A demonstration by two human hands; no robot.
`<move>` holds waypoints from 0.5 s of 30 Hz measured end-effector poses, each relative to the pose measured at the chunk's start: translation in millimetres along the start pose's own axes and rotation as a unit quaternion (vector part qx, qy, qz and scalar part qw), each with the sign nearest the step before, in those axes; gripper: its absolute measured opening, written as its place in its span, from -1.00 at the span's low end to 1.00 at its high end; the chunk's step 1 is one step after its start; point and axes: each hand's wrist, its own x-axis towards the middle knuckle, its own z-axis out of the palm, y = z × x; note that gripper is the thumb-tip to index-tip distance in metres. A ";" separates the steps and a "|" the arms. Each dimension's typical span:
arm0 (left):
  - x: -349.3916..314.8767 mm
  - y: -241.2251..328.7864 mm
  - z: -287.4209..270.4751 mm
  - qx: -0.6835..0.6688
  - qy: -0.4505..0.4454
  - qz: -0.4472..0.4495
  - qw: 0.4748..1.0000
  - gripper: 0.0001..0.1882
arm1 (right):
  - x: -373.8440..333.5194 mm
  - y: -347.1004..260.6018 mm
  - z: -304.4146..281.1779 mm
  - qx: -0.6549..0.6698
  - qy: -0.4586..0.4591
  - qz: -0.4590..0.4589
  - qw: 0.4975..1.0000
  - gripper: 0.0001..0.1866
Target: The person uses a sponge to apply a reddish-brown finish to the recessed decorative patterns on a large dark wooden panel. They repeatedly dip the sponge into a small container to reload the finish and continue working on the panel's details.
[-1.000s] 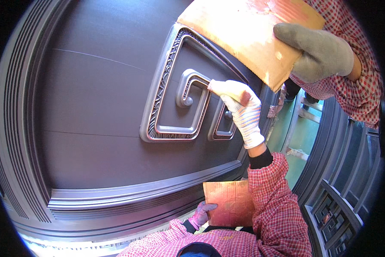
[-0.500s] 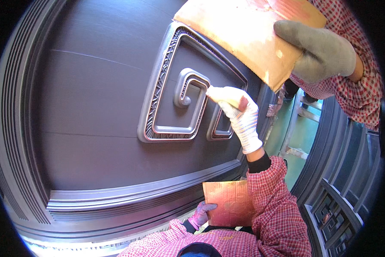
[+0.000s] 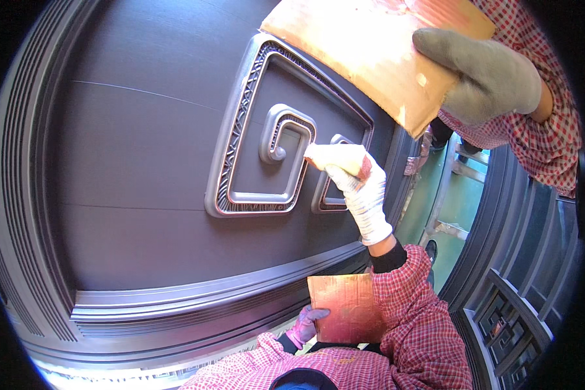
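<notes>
My right hand (image 3: 367, 208), in a white striped glove, is closed on a cream-coloured tapered piece (image 3: 338, 156) with a red-brown stain. I cannot make out its kind; it may be a folded cloth. Its narrow end lies at the raised silvery spiral moulding (image 3: 260, 197) on a dark panel (image 3: 136, 156). Close to my chest, my left hand (image 3: 303, 327), gloved in pink, grips a piece of cardboard (image 3: 347, 311) smeared orange-red. My right sleeve covers the cardboard's right side. The left fingers behind the cardboard are hidden.
At the upper right, another person's grey-gloved hand (image 3: 491, 78) holds a larger stained cardboard sheet (image 3: 370, 65) over the panel's far corner. Ribbed frame moulding (image 3: 29, 214) borders the panel. Right of it are green floor (image 3: 458, 201), a metal frame (image 3: 438, 208) and dark latticework (image 3: 510, 335).
My right hand has shifted slightly left and down along the spiral moulding with the cream piece. The panel sits a little further left in view. My left hand has stayed put.
</notes>
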 end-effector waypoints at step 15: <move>2.8 -1.5 1.1 0.008 0.013 0.010 1.000 -0.63 | -12.7 -17.5 0.4 0.043 -0.012 0.014 0.999 -0.79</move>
